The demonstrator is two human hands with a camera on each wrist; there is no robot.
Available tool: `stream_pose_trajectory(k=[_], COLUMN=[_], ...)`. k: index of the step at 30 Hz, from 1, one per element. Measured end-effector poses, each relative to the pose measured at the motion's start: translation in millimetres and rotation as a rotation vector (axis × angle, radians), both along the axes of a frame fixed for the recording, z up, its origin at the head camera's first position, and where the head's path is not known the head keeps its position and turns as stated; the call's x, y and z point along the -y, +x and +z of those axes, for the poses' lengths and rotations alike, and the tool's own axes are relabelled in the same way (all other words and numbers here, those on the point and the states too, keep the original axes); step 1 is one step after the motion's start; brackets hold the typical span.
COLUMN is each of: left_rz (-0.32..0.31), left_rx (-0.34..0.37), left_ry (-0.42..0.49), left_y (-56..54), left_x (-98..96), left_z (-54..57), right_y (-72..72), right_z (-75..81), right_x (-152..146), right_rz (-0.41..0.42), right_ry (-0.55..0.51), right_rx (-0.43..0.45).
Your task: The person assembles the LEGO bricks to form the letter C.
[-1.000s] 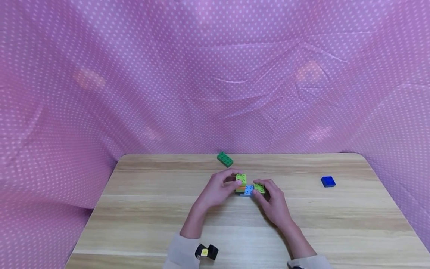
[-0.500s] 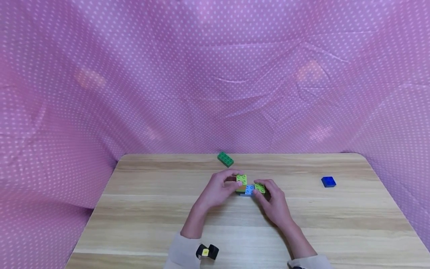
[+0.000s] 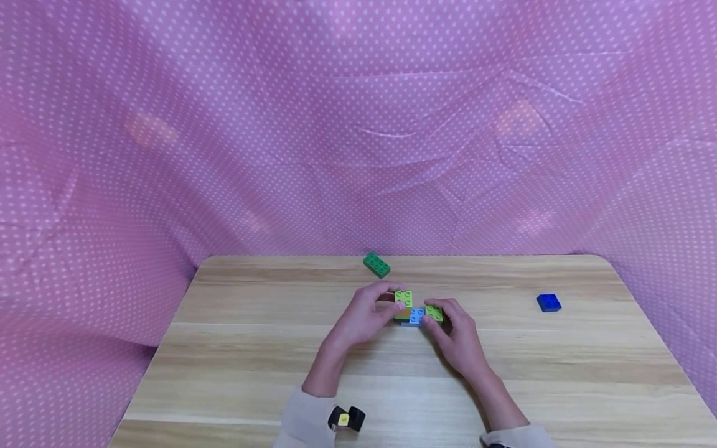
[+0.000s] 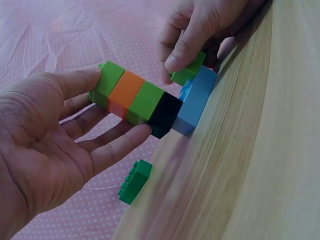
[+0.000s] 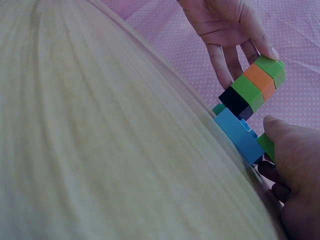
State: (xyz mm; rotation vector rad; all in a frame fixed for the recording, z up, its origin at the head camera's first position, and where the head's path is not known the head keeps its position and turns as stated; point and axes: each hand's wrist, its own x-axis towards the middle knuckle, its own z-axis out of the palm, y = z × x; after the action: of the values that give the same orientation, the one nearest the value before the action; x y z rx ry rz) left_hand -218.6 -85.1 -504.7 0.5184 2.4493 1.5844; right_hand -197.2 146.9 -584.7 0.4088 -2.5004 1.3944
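A tower of toy building bricks stands on the left end of a long light blue brick. In the left wrist view the tower runs from a black brick up through a lime green brick and an orange brick to a lime green top brick. My left hand holds this tower, thumb at the top brick and fingers along the side. On the blue brick's right end sits another lime green brick, pinched between thumb and fingers of my right hand. Bare blue studs show between.
A dark green brick lies near the table's back edge. To the right is a dark blue brick. Pink dotted cloth hangs behind the wooden table.
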Motion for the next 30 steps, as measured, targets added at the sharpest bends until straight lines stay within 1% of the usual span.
stream_pose_trajectory(k=[8,15,19,24,30], left_rz=[-0.001,-0.018,-0.022,-0.017,-0.016], left_rx=[-0.002,-0.037,-0.044,-0.034,-0.021], left_ry=[-0.027,-0.077,-0.098,-0.114,-0.109], left_y=[0.0,-1.3,-1.4,-1.6,-1.6], left_x=[0.0,1.0,0.7,1.3,1.3], left_z=[0.9,0.7,0.8,1.9,3.5], right_y=[0.8,0.2,-0.2,-0.7,-1.3], right_z=[0.5,-0.9,-1.6,-1.7,-0.8], right_x=[0.0,-0.3,-0.6,-0.6,0.1], right_rz=[0.004,-0.003,-0.005,-0.004,-0.004], right_ry=[-0.006,0.0,0.0,-0.003,0.004], right_rx=[-0.001,0.008,0.009,0.004,0.013])
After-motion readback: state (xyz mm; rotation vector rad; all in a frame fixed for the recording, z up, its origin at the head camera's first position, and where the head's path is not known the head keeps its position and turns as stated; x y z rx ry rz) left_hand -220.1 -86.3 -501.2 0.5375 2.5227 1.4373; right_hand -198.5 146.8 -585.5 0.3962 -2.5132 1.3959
